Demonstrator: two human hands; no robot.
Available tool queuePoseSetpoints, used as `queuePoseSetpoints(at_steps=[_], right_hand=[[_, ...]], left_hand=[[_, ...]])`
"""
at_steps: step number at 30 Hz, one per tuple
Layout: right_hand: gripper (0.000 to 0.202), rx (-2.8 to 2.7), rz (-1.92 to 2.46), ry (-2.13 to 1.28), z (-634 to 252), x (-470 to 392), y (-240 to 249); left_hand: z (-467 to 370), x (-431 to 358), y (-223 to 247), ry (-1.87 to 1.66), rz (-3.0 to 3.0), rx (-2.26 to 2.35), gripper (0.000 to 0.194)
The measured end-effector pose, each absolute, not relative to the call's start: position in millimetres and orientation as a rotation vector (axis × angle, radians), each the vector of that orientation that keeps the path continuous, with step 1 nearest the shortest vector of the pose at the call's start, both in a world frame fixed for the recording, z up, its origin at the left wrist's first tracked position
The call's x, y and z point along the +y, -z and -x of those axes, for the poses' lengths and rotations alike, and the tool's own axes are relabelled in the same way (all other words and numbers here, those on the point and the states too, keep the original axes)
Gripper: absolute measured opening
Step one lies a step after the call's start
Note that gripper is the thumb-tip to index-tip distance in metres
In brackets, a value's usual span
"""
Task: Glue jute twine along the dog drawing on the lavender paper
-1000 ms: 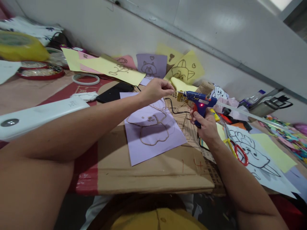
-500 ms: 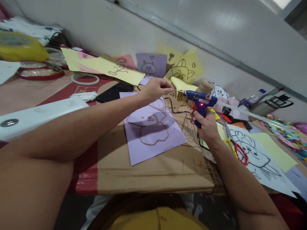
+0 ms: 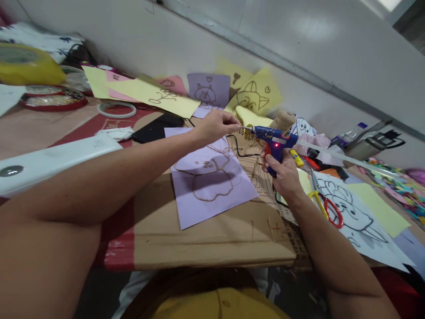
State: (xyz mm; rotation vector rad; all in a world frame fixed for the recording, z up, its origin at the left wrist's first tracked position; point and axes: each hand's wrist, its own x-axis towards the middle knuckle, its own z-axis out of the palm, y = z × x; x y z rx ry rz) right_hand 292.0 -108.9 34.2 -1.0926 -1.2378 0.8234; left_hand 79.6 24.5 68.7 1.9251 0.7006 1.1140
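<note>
— At the nozzle, what are the fingers doing?
— The left hand (image 3: 214,125) pinches a thin twine (image 3: 217,153) end against the tip, likely so glue lands on it. The right hand (image 3: 282,173) is clenched round the grip of the blue glue gun (image 3: 272,136), red lamp lit.
— And below?
— The twine trails to a purple sheet (image 3: 209,186), where it already traces a figure, on cardboard (image 3: 212,243). Red-handled scissors (image 3: 327,207) lie just right.
</note>
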Motion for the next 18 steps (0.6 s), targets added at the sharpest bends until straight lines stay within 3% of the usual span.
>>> queuePoseSetpoints(at_steps=[18], right_hand=[[0.033, -1.228, 1.11, -0.814, -292.3, -109.1, -34.2]], left_hand=[[-78.3, 27.3, -68.0, -1.166, -1.962, 0.716, 0.007]])
